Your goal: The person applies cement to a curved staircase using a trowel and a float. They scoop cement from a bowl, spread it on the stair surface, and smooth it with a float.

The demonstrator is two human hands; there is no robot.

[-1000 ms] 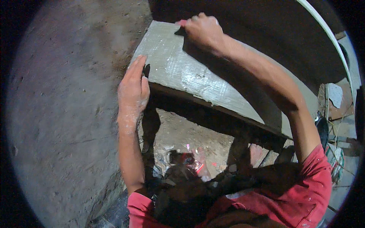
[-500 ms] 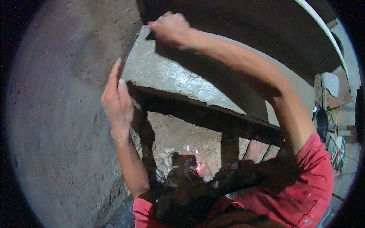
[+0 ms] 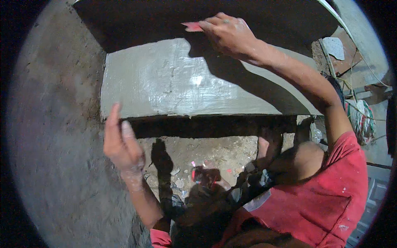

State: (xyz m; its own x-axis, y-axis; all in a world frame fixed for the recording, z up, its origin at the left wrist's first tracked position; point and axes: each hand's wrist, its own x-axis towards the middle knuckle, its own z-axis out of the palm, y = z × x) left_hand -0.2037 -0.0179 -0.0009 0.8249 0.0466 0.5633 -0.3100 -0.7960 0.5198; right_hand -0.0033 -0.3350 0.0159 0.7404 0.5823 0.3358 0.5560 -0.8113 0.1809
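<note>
A shelf-like slab [image 3: 144, 82] coated in wet, shiny grey plaster spans the view. Over its back edge, my right hand [image 3: 231, 35] pinches a small flat pink piece [image 3: 193, 27] with a pointed tip; its exact kind I cannot make out. Whether that piece touches any surface is unclear. My left hand [image 3: 124, 142] is raised near the slab's front left corner, fingers stretched out and a little blurred, holding nothing. Pale dust marks its wrist. The shadow of my right arm falls across the slab's right half.
A rough grey wall [image 3: 53, 136] runs along the left, and a dark panel [image 3: 140, 20] rises behind the slab. Below lies rubble-strewn ground [image 3: 198, 149]. On the right are a broken pale tile piece [image 3: 334, 48], a thin cable [image 3: 368, 68] and a striped sack [image 3: 363, 124].
My right hand has moved right, off the slab's back left corner, with the pink piece. My left hand has come down, away from the slab's left edge. The view has shifted.
</note>
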